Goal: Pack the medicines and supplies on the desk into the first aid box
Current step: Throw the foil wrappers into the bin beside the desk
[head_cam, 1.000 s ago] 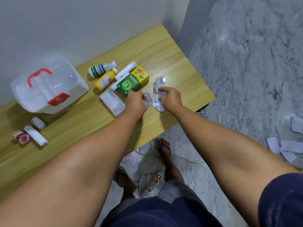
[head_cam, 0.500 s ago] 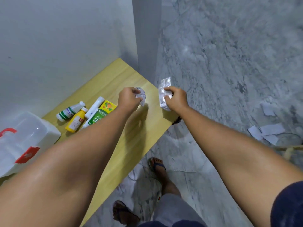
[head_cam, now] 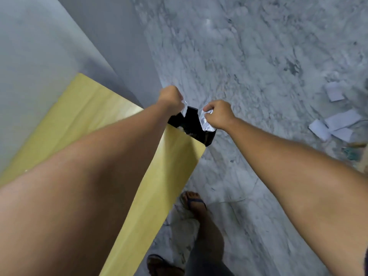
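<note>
My left hand (head_cam: 171, 98) is closed on a small crumpled silver foil pack (head_cam: 184, 106), of which only a corner shows. My right hand (head_cam: 218, 114) grips a longer silver blister strip (head_cam: 206, 122) that hangs down from the fingers. Both hands are held past the end of the yellow wooden desk (head_cam: 175, 162), over a black bin (head_cam: 195, 126) standing on the floor by the desk's corner. The first aid box and the other medicines are out of view.
A grey wall (head_cam: 59, 46) runs along the desk's far side. The marble floor (head_cam: 249, 66) spreads to the right, with loose white papers (head_cam: 338, 122) on it. My feet in sandals (head_cam: 196, 202) stand below the desk edge.
The view has swung right, away from the box and bottles. Both hands carried the foil packs off the desk top and out past its end, over the black bin.
</note>
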